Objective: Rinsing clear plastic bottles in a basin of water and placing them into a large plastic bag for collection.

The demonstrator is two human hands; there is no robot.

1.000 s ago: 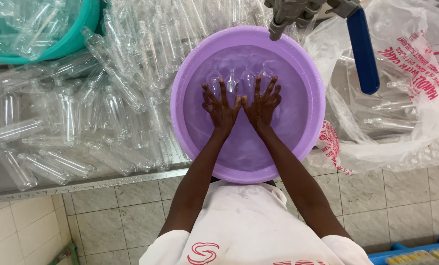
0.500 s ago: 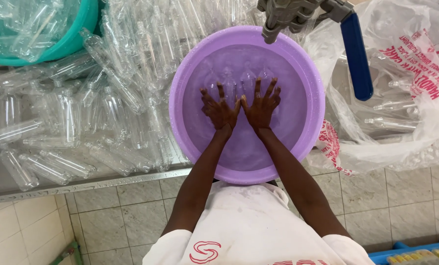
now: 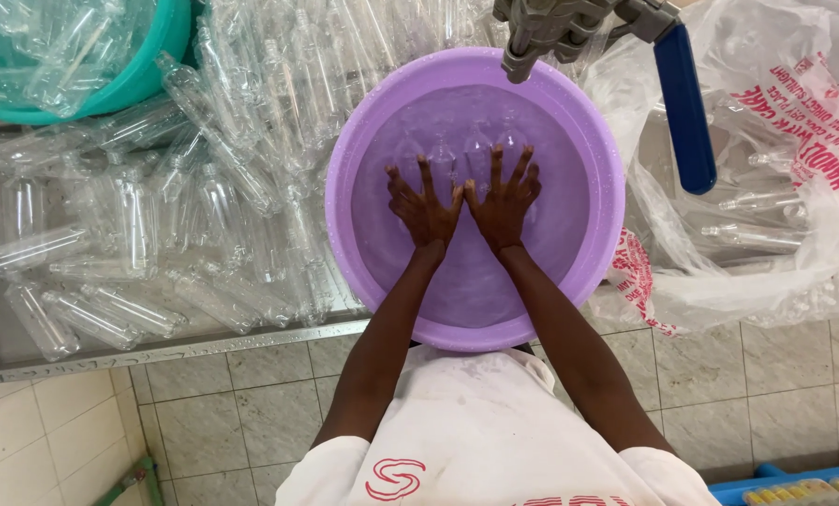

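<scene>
A purple basin point(image 3: 344, 244) full of water stands in front of me on the metal counter. Several clear plastic bottles point(image 3: 480, 141) lie under the water near its far side. My left hand point(image 3: 424, 208) and my right hand point(image 3: 505, 201) rest side by side in the water, palms down, fingers spread wide, thumbs almost touching. Both press on the submerged bottles, whose outlines are hard to make out under the fingers. Neither hand grips anything.
A heap of clear bottles point(image 3: 157, 225) covers the counter to the left. A teal basin point(image 3: 138, 75) with more bottles sits at the back left. A grey tap with a blue lever point(image 3: 683, 103) hangs over the basin. A plastic bag point(image 3: 766, 234) of bottles lies right.
Both hands stay spread in the water with hardly any shift. The view has drifted slightly.
</scene>
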